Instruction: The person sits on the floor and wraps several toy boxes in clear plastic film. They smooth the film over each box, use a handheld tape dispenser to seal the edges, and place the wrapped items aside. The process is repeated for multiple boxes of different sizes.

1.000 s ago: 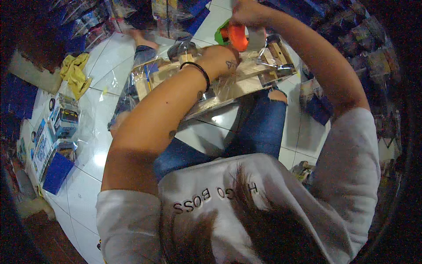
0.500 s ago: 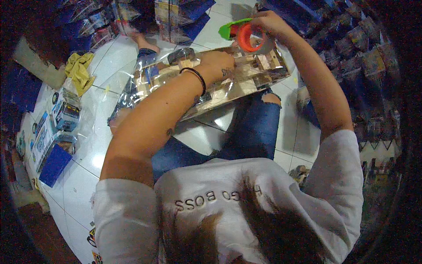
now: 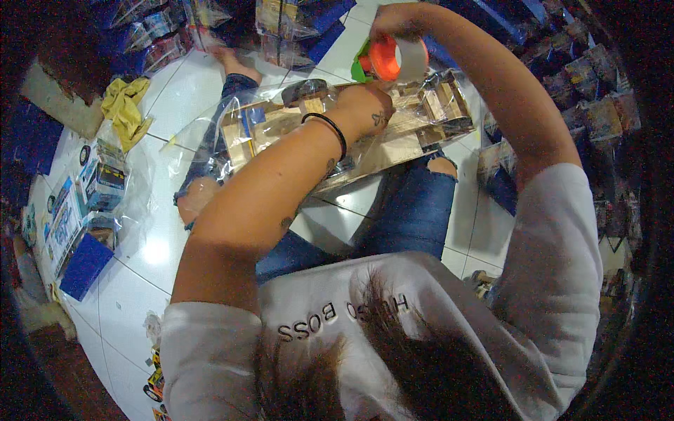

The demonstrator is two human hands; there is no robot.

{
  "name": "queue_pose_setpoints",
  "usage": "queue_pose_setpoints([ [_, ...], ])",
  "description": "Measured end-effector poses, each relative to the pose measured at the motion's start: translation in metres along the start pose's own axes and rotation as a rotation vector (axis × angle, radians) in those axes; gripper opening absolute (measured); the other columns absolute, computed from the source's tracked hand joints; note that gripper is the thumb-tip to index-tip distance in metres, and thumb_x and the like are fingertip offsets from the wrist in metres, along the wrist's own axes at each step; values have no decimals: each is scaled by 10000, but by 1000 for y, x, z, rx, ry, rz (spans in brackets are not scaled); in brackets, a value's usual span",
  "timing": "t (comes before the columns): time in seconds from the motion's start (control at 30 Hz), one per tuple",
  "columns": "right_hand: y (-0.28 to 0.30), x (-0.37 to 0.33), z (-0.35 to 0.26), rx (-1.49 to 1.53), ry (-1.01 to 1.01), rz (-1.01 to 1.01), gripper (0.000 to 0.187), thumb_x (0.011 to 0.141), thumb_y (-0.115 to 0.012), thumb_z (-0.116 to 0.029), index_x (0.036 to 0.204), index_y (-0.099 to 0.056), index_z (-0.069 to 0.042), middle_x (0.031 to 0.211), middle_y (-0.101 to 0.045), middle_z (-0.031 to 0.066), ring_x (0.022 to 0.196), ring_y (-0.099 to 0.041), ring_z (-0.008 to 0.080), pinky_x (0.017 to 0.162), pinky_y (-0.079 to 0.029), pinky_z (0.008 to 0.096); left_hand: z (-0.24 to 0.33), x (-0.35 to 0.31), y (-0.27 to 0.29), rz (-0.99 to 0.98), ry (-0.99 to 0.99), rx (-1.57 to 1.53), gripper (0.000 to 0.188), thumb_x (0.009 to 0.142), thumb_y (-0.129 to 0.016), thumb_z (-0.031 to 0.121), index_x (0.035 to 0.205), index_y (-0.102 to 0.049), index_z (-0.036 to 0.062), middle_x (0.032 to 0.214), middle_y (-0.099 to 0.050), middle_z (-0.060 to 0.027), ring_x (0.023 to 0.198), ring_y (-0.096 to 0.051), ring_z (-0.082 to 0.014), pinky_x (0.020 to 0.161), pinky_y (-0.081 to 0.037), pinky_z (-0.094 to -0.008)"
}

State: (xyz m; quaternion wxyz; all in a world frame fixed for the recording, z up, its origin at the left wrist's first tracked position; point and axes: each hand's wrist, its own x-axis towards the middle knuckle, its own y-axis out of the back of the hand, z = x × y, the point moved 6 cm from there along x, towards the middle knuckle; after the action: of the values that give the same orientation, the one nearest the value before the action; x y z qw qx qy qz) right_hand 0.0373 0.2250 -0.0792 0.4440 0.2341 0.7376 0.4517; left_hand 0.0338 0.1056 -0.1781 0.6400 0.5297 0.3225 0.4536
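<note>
A wooden toy truck (image 3: 260,131) with a dark wheel lies tilted across my legs, covered in loose clear plastic wrap (image 3: 210,116). My left hand (image 3: 365,109), with a dark band at the wrist, rests on the wrapped truck's middle. Its fingers curl down, and what they pinch is hidden. Above the truck's far right end, my right hand (image 3: 397,21) grips a green and orange tape dispenser (image 3: 383,57) from above. A wide roll of tape (image 3: 413,59) sits on the dispenser. The dispenser's lower edge is close to the wrap; I cannot tell whether they touch.
A yellow cloth (image 3: 125,109) lies on the white tiled floor (image 3: 140,238) at the left. Nearby stand a blue boxed toy (image 3: 104,184) in plastic and a dark blue panel (image 3: 87,265). Several wrapped packages (image 3: 583,105) line the right side; more (image 3: 158,31) stand at the far left.
My right hand has moved a little up and left, with the dispenser turned so the roll faces right. My left hand has shifted slightly right on the wrapped truck.
</note>
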Motion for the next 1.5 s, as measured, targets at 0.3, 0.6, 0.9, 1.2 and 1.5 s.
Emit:
queue_pose_setpoints([
  [0.3, -1, 43, 24, 49, -24, -23, 426, 712, -734, -340, 976, -699, -7, 894, -691, 169, 831, -660, 245, 727, -527, 394, -2, 6, -6, 27, -69, 18, 256, 800, -574, 183, 987, -718, 83, 1045, -691, -141, 946, -676, -293, 771, -548, -401],
  [0.6, -42, -135, 71, 24, 160, 674, 433, 662, -744, -307, 997, -722, -33, 1067, -663, 198, 940, -663, 320, 859, -502, 359, -10, 4, 2, -62, 112, -212, 295, 835, -539, 240, 980, -703, 43, 997, -684, -187, 917, -668, -344, 799, -527, -441],
  [0.9, -169, -261, 75, 277, 130, 786, 566, 598, -637, -120, 1154, -659, -19, 977, -513, 150, 938, -555, 275, 826, -470, 348, -14, 13, -1, -110, 13, -90, 350, 858, -493, 256, 1036, -666, 10, 1016, -665, -230, 921, -660, -373, 814, -515, -449],
  [1.2, -227, -221, 66, 121, 78, 557, 501, 695, -702, -281, 1120, -639, -24, 1060, -562, 201, 875, -636, 376, 761, -535, 429, -28, 9, 0, -110, 99, -421, 401, 908, -463, 331, 892, -677, -8, 888, -670, -227, 824, -662, -376, 768, -522, -437],
  [1.5, -271, -273, 280, 352, -326, 1402, 497, 698, -623, -45, 1195, -621, -41, 1075, -540, 175, 1075, -514, 324, 935, -425, 397, -33, 15, -19, -407, 156, -358, 297, 941, -483, 280, 889, -574, 2, 740, -596, -103, 665, -545, -223, 610, -470, -405],
])
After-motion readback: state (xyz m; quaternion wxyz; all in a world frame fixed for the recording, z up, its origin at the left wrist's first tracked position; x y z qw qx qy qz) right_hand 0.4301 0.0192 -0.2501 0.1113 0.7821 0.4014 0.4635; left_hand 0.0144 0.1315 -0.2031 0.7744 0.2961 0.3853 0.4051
